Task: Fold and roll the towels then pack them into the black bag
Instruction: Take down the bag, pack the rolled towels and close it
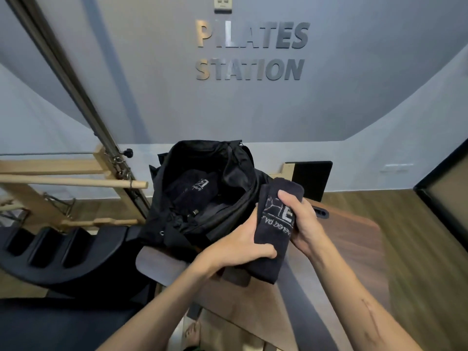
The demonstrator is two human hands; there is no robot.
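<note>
**Rolled towel held beside the open black bag**

Head view. Both hands hold one dark rolled towel (276, 225) just to the right of the black bag (202, 188), above the wooden table (354, 249). The left hand (243, 247) grips the lower part of the roll from the left side, its fingers curled round the cloth. The right hand (301, 221) grips the upper part from the right, with the thumb laid across the front of the roll next to a pale embroidered logo. The roll stands nearly upright, tilted slightly, its top end level with the bag's right edge. The lower end hangs loose below the left hand.

The black bag sits on the far left part of the table with its mouth wide open. Inside it lies a second dark towel (197, 188), rolled and showing the same pale logo. The bag's fabric is slack and folds over the table's near left corner.

Surroundings. Left of the table stands a wooden exercise frame (76, 178) with a horizontal dowel, and below it a black arched pad (63, 252). The grey wall behind carries raised lettering (250, 51) reading "PILATES STATION". A bare foot (193, 335) shows on the floor below the table edge.
</note>
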